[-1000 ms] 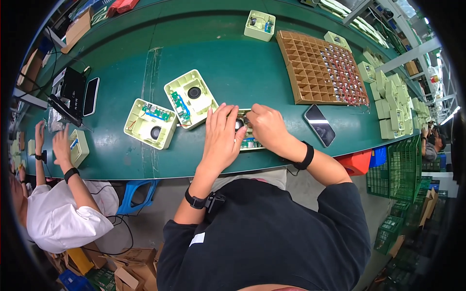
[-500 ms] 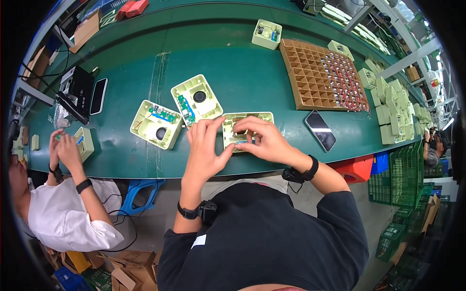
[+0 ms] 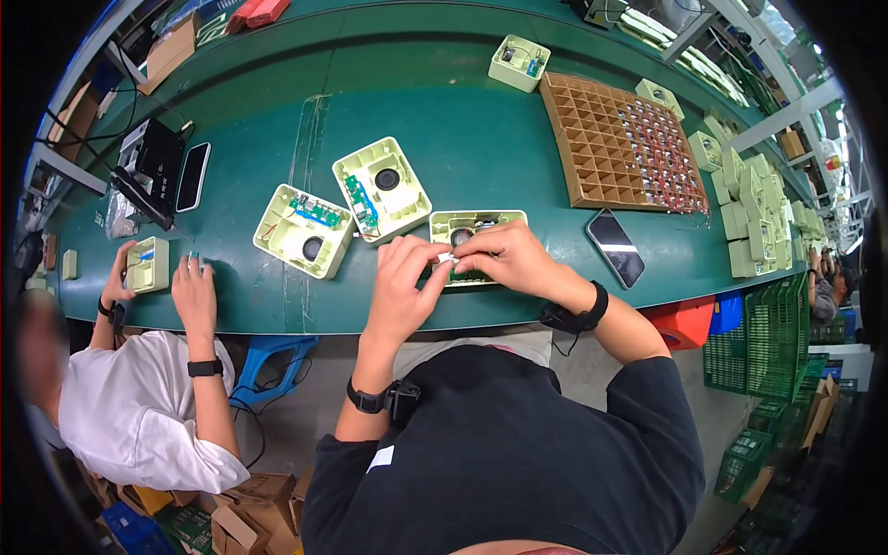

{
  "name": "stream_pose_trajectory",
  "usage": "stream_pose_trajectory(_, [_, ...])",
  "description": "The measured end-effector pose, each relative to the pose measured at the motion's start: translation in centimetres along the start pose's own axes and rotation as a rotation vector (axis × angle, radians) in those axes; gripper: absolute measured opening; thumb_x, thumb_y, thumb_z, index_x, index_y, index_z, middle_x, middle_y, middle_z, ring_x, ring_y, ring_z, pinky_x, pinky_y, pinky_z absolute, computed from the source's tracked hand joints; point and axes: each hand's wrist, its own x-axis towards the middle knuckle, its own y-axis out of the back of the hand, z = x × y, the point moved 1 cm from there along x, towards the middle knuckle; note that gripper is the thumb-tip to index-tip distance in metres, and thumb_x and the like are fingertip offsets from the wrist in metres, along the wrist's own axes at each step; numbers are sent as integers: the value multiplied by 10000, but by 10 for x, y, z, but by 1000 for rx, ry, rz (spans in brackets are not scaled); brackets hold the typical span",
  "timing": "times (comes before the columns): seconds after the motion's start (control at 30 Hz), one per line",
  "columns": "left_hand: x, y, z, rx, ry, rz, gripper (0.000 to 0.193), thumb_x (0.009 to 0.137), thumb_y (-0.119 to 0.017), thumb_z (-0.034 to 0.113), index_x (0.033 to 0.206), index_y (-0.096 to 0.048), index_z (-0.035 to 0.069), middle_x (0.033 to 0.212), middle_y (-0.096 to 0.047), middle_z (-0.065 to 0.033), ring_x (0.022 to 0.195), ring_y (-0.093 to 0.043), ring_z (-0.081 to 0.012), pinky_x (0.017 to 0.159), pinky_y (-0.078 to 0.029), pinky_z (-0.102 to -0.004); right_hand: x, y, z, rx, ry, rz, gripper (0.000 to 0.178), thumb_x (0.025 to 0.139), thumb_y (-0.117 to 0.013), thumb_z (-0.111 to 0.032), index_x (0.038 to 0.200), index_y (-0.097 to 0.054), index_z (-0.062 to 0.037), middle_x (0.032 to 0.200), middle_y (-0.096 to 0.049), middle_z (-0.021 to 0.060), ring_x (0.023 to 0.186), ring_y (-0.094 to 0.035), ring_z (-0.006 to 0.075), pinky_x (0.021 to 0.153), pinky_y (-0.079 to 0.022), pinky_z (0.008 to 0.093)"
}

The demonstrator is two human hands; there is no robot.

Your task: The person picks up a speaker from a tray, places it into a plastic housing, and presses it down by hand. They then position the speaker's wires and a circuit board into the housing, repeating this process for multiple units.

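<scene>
1. Currently, the left hand and the right hand meet with narrow, pinched fingers, holding between them one small pale piece, too tiny and covered to name.

2. Just under and beyond the hands lies the near box, pale green, open side up on the bench. Its longer visible side runs left to right across the person, though the hands hide part of the near edge. The right hand is nearer, reaching over its right part; the left hand stands by its near left corner. Inside, one round speaker shows.

3. To the left, just past the left hand, sit two more open boxes: the left box and the middle box. Each holds one black speaker and one green circuit board.

4. Right of the right hand lies one dark phone; beyond it, one divided cardboard tray, partly filled with small parts and red wires. One far box stands beside the tray's far left corner.

5. Farther right, pale boxes are stacked, too overlapped to count.

6. At far left, a co-worker's two hands are by one more box; a second phone lies beyond.
</scene>
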Motion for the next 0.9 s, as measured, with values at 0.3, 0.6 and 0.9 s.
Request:
stream_pose_trajectory(0.3, [1, -11, -2, -25, -17, 3, 83, 916, -735, 54, 995, -715, 42, 911, -669, -69, 813, -607, -242, 784, -428, -363, -8, 12, 7, 227, -264, -85, 122, 897, -764, -77, 986, -764, 5, 906, -700, 132, 764, -683, 273, 670, -530, 372])
stream_pose_trajectory(0.6, [-4, -12, -7, 18, 20, 23, 57, 928, -716, 57, 983, -708, 42, 917, -668, -70, 830, -608, -247, 799, -427, -369, -6, 19, -4, -560, 170, -284, 56, 827, -734, -72, 842, -733, -18, 968, -669, 100, 811, -656, 292, 663, -544, 401])
stream_pose_trajectory(0.9, [-8, -11, -12, 35, 19, 43, 80, 898, -729, 54, 970, -696, 68, 909, -647, -58, 852, -597, -262, 791, -403, -385, 9, -6, -26, -920, 280, -446, 84, 733, -714, -107, 695, -700, -33, 905, -641, 98, 870, -699, 241, 662, -572, 420])
